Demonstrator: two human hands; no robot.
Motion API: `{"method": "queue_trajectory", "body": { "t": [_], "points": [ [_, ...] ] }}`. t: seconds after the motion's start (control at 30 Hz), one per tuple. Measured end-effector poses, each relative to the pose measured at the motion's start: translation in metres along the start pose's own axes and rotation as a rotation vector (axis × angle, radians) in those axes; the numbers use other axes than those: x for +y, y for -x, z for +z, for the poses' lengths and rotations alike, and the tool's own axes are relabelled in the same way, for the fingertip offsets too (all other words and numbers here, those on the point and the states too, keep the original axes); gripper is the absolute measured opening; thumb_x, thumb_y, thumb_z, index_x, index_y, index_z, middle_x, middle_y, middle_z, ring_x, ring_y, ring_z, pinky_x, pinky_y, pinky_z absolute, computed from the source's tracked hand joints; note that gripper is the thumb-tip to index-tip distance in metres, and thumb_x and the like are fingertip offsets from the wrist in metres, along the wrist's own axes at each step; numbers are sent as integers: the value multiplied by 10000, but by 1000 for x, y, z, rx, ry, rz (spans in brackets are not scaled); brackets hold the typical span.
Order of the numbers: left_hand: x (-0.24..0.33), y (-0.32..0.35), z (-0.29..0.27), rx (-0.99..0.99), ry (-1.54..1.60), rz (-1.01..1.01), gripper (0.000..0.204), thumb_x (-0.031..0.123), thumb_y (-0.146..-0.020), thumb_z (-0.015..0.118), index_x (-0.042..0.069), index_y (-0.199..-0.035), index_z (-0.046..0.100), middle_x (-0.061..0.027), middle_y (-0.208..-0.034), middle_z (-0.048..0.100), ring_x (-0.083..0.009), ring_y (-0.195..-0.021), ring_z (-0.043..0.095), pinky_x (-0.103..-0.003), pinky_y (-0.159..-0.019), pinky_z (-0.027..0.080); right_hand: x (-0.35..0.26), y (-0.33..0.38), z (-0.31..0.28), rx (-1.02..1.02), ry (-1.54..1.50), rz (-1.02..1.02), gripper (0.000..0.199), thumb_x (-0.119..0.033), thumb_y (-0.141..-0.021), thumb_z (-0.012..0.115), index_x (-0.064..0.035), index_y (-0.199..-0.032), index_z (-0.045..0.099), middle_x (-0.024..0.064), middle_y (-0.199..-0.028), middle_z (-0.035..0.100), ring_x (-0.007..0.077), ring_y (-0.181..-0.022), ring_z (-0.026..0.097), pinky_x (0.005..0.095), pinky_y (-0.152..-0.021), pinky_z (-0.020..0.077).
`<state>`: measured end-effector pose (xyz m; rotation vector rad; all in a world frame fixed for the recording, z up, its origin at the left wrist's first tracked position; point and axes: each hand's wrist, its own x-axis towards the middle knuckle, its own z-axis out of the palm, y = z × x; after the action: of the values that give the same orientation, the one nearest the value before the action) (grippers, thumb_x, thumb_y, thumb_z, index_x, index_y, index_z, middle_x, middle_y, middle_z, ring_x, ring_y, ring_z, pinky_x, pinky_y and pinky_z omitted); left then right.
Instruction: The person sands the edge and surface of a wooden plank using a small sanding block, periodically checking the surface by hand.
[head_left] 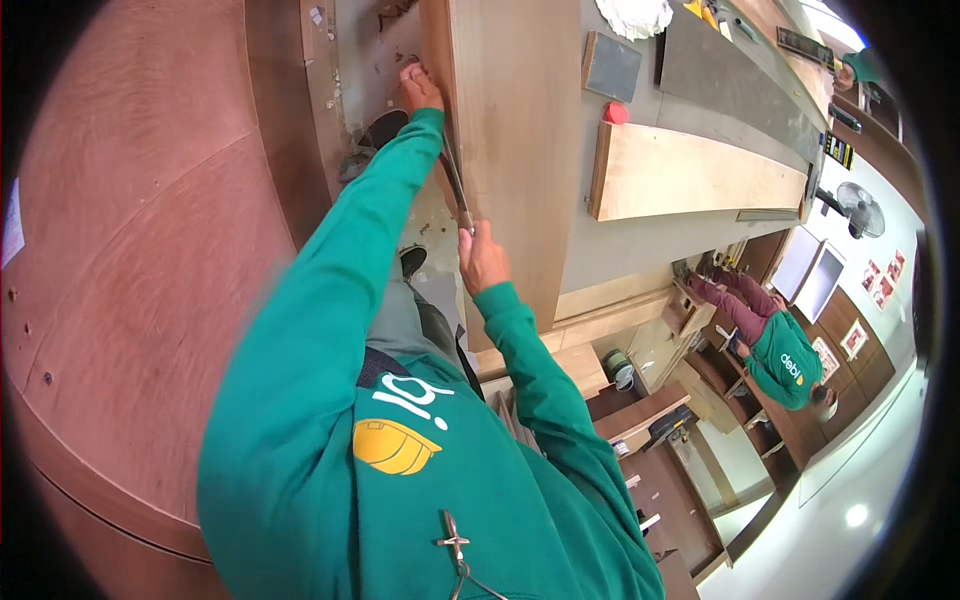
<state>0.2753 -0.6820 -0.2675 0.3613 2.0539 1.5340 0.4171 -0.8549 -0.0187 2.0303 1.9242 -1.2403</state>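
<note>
A long, narrow, dark metal tool that looks like a file (pixel 456 182) lies along the edge of a wood-faced board (pixel 515 150). My left hand (pixel 421 88) is closed around its far end, beside the board's edge. Closer to me, my right hand (pixel 484 260) grips the other end, fingers curled and knuckles near the board's face. Both forearms are in green sleeves. My fingers partly hide the two ends of the tool.
A reddish-brown wooden panel (pixel 160 200) stands at left. Right of the board are a pale wooden piece (pixel 700 175), a grey square block (pixel 611 67) and a red round lid (pixel 616 113). A co-worker in green (pixel 785 345) is at right, near a fan (pixel 860 210). Debris litters the floor.
</note>
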Motion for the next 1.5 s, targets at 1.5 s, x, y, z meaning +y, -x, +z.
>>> {"method": "queue_trajectory", "body": {
  "t": [1.5],
  "points": [
    [65, 27, -47, -329, 178, -110, 511, 409, -982, 323, -33, -1127, 534, -179, -1059, 604, -256, -916, 615, -370, -842, 472, 17, 60, 5, -18, 74, -24, 275, -310, -925, 518, -54, -979, 431, 254, -781, 624, 479, -730, 586, 560, -628, 449]
  ]
}}
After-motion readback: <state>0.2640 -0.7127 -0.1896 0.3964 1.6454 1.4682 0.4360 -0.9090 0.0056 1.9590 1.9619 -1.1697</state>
